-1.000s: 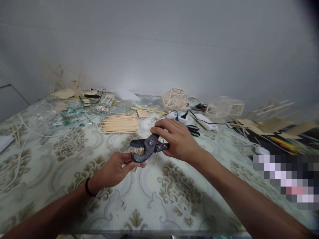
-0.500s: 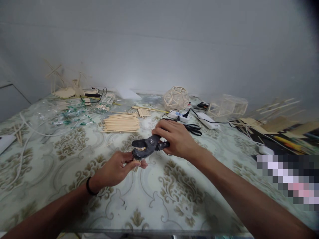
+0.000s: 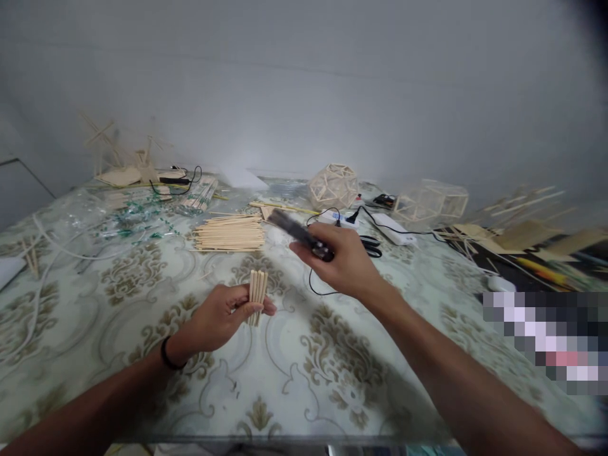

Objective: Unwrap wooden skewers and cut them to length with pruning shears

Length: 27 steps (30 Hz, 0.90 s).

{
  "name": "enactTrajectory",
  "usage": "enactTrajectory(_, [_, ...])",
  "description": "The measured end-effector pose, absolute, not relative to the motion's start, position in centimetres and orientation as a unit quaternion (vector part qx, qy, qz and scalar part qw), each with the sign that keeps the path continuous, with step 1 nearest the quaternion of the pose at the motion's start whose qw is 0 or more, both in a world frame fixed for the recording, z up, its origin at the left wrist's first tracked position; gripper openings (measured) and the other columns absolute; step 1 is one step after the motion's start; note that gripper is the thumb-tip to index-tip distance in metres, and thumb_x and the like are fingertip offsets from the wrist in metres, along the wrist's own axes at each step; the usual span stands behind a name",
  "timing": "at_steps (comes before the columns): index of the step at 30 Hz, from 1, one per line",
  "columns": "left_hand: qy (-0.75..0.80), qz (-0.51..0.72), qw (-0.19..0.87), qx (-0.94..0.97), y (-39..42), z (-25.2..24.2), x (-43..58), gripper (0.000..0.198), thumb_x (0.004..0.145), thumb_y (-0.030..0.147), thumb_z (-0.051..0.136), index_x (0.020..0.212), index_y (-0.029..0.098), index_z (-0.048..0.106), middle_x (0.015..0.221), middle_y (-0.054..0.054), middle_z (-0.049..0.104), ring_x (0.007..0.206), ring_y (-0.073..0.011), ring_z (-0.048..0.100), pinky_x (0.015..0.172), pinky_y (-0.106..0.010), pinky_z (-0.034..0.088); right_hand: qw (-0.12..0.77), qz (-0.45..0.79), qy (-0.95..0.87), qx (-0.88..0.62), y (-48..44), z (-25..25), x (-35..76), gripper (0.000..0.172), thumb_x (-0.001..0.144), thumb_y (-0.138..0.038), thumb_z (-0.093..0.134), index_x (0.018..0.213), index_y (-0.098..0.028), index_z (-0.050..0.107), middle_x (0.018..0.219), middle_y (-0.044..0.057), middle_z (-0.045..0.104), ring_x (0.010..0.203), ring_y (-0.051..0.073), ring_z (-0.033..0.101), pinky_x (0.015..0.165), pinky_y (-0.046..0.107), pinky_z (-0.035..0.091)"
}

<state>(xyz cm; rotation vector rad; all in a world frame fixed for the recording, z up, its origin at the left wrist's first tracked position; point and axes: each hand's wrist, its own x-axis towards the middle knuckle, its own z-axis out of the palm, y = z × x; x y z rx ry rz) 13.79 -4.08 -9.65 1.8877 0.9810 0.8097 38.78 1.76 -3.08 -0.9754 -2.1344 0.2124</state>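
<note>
Between thumb and fingers, my left hand (image 3: 221, 320) pinches a small bundle of wooden sticks (image 3: 258, 288), held nearly upright above the patterned tablecloth (image 3: 285, 380). My right hand (image 3: 339, 256) is wrapped round a dark cutting tool (image 3: 301, 234), whose jaws point up and left and are blurred by motion. The tool is apart from the bundle. Beyond my left hand, a pile of wooden sticks (image 3: 230, 233) lies sideways on the cloth.
A round stick frame (image 3: 334, 185) and a longer one (image 3: 432, 201) stand at the back. White power strips (image 3: 392, 229) with black cables lie behind my right hand. Plastic bags (image 3: 137, 218) are at the left, loose sticks (image 3: 522, 206) at the right.
My right hand has lifted the cutting tool away from the bundle, turning its jaws up and left. The tops of the sticks in my left hand now show; that hand has barely moved.
</note>
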Motion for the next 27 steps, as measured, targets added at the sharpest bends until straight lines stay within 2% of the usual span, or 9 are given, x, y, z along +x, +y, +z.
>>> enactTrajectory(3, [0.396, 0.331, 0.422, 0.746, -4.1, -9.9, 13.8, 0.027, 0.102, 0.033, 0.056, 0.104, 0.022, 0.080, 0.103, -0.002, 0.084, 0.096, -0.0208, 0.078, 0.089, -0.030, 0.058, 0.415, 0.293, -0.747, -0.428, 0.0, -3.0, 37.5, 0.033, 0.090, -0.050, 0.067, 0.097, -0.019, 0.075, 0.062, -0.003, 0.056, 0.054, 0.013, 0.050, 0.054, 0.027, 0.038])
enactTrajectory(5, [0.393, 0.332, 0.416, 0.750, -4.2, -10.0, 13.9, 0.027, 0.102, 0.034, 0.055, 0.105, 0.021, 0.079, 0.101, -0.002, 0.084, 0.094, -0.0207, 0.078, 0.087, -0.029, 0.058, 0.416, 0.385, -0.705, -0.426, -1.3, -3.5, 36.2, 0.040, 0.083, -0.053, 0.074, 0.102, -0.018, 0.078, 0.060, -0.003, 0.055, 0.051, 0.012, 0.048, 0.050, 0.026, 0.038])
enactTrajectory(8, [0.391, 0.325, 0.398, 0.763, -4.3, -10.0, 14.1, 0.028, 0.103, 0.033, 0.054, 0.104, 0.021, 0.080, 0.101, -0.002, 0.084, 0.090, -0.0199, 0.078, 0.083, -0.028, 0.058, 0.427, 0.471, -0.653, -0.413, -2.7, -4.7, 34.3, 0.039, 0.076, -0.053, 0.081, 0.093, -0.018, 0.078, 0.058, -0.003, 0.057, 0.051, 0.012, 0.050, 0.049, 0.026, 0.043])
enactTrajectory(10, [0.393, 0.321, 0.389, 0.769, -4.4, -9.9, 14.2, 0.028, 0.103, 0.030, 0.054, 0.104, 0.021, 0.080, 0.099, -0.002, 0.084, 0.087, -0.0186, 0.077, 0.082, -0.026, 0.057, 0.444, 0.502, -0.614, -0.417, -3.1, -5.5, 33.4, 0.039, 0.074, -0.054, 0.083, 0.080, -0.017, 0.074, 0.058, -0.002, 0.058, 0.050, 0.013, 0.051, 0.048, 0.026, 0.047])
enactTrajectory(14, [0.392, 0.315, 0.384, 0.774, -4.6, -9.6, 14.3, 0.026, 0.102, 0.029, 0.054, 0.104, 0.021, 0.079, 0.095, -0.002, 0.083, 0.083, -0.0170, 0.076, 0.079, -0.024, 0.056, 0.467, 0.493, -0.595, -0.429, -3.2, -6.5, 32.9, 0.038, 0.069, -0.049, 0.088, 0.070, -0.017, 0.068, 0.056, -0.002, 0.058, 0.050, 0.013, 0.052, 0.047, 0.026, 0.047])
enactTrajectory(19, [0.388, 0.321, 0.362, 0.784, -4.7, -9.7, 14.5, 0.025, 0.101, 0.027, 0.056, 0.097, 0.020, 0.080, 0.082, 0.000, 0.079, 0.071, -0.0147, 0.070, 0.073, -0.022, 0.054, 0.478, 0.431, -0.654, -0.397, -3.3, -7.1, 33.4, 0.024, 0.081, -0.041, 0.081, 0.079, -0.018, 0.075, 0.074, 0.003, 0.072, 0.064, 0.017, 0.063, 0.061, 0.028, 0.054])
enactTrajectory(22, [0.385, 0.318, 0.353, 0.791, -4.8, -9.7, 14.4, 0.025, 0.101, 0.026, 0.056, 0.095, 0.017, 0.079, 0.078, 0.001, 0.076, 0.068, -0.0135, 0.067, 0.070, -0.021, 0.051, 0.484, 0.395, -0.678, -0.387, -3.3, -7.4, 33.5, 0.021, 0.084, -0.039, 0.078, 0.080, -0.018, 0.076, 0.078, 0.004, 0.074, 0.070, 0.018, 0.066, 0.067, 0.030, 0.056])
enactTrajectory(27, [0.396, 0.290, 0.326, 0.808, -4.8, -9.9, 14.3, 0.027, 0.102, 0.022, 0.054, 0.085, 0.014, 0.074, 0.069, 0.003, 0.067, 0.061, -0.0104, 0.055, 0.062, -0.021, 0.041, 0.482, 0.368, -0.704, -0.370, -3.3, -7.4, 33.7, 0.019, 0.086, -0.035, 0.076, 0.079, -0.018, 0.074, 0.072, 0.002, 0.072, 0.062, 0.016, 0.064, 0.061, 0.027, 0.053])
